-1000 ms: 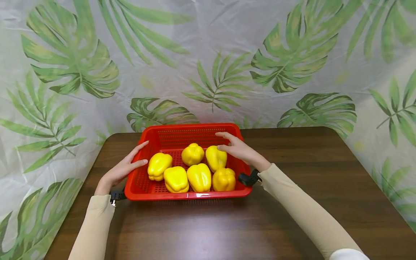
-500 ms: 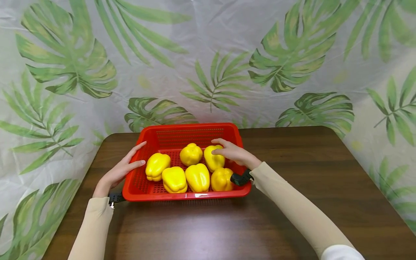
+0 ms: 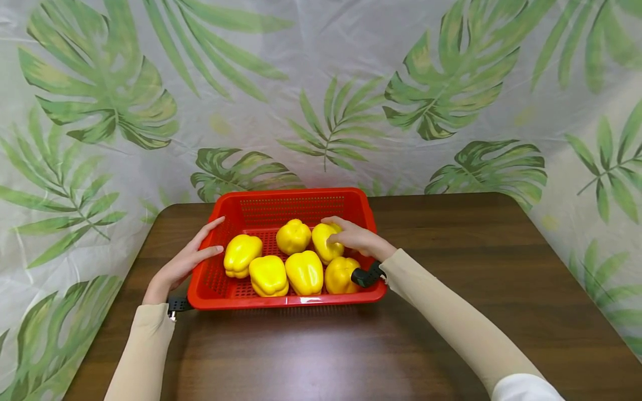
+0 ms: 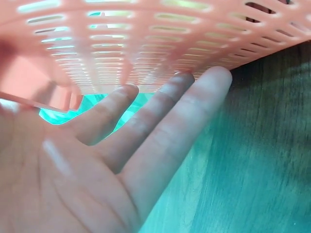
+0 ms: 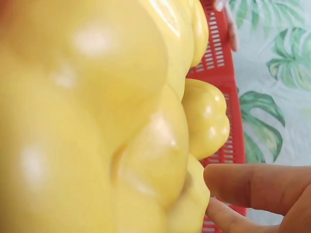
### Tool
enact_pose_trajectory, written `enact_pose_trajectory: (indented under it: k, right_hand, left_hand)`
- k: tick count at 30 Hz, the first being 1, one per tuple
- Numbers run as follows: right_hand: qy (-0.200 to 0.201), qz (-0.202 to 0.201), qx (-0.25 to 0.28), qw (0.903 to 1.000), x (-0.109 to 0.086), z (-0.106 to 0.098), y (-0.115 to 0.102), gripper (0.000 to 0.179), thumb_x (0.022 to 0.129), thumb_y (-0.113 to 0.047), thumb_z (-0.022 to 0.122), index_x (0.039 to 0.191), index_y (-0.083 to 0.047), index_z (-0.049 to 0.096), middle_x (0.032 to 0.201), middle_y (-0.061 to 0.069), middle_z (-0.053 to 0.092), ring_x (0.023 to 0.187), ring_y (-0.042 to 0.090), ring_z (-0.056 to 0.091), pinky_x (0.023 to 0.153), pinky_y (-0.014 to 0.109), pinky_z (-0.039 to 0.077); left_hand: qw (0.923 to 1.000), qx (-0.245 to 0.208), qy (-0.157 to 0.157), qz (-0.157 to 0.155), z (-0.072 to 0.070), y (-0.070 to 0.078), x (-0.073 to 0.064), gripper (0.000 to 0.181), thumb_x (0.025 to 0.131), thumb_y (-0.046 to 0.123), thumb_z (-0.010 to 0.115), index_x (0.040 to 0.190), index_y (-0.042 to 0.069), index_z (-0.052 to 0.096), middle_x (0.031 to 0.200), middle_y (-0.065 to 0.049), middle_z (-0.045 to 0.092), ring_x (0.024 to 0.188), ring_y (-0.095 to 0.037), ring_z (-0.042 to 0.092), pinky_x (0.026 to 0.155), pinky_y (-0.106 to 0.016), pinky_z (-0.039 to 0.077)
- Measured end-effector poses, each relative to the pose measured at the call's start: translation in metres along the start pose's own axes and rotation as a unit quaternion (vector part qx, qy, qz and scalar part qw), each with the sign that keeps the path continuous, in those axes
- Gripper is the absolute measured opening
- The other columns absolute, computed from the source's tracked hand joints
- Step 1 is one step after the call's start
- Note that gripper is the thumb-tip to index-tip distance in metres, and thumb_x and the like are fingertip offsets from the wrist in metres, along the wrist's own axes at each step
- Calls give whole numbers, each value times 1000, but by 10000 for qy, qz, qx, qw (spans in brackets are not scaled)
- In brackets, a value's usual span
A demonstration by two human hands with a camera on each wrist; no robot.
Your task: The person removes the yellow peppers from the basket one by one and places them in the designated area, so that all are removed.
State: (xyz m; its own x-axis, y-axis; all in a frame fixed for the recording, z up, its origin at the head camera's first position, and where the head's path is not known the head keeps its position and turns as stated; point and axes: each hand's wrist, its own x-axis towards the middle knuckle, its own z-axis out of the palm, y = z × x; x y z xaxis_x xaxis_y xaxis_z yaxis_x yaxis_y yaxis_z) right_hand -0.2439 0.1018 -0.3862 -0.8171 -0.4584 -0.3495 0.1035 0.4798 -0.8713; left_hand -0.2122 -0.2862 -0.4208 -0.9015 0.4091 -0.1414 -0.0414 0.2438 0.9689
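Note:
A red plastic basket [image 3: 288, 302] with slotted walls holds several yellow bell peppers, among them a front-middle one [image 3: 304, 273] and a left one [image 3: 243, 255]. My left hand [image 3: 183, 262] rests at the basket's left side, thumb and forefinger over the rim. Other fingers [image 4: 163, 141] stretch straight along the outside of the wall in the left wrist view. Inside the basket, my right hand [image 3: 360, 238] grips the back-right bell pepper [image 3: 325, 248], with the thumb on its near side and fingers behind it. In the right wrist view the thumb [image 5: 233, 182] meets this pepper; nearer peppers fill the left.
The basket stands on a dark brown wooden table [image 3: 451, 267], near its back edge. Behind the table hangs a pale cloth [image 3: 351, 55] printed with green leaves. Black wrist cameras sit close to the rim, the right one [image 3: 368, 274] over the front-right pepper [image 3: 341, 275].
My right hand has moved left and down from the basket's right rim onto the back-right bell pepper. My left hand stays at the left rim. The view has shifted slightly.

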Motion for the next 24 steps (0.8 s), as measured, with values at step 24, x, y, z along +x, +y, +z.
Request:
enact_pose_trajectory:
  k: [24]
  right_hand:
    - [571,-507,70,9971,0,0,0,61,89,1,54,145,-13,36,142,15,37,108,32,46,86,43,47]
  left_hand:
    - [9998,-137,63,94,2,-2,-1,68,99,18,50,153,22,10,152,-20,15,115,-24,51,84,-45,52]
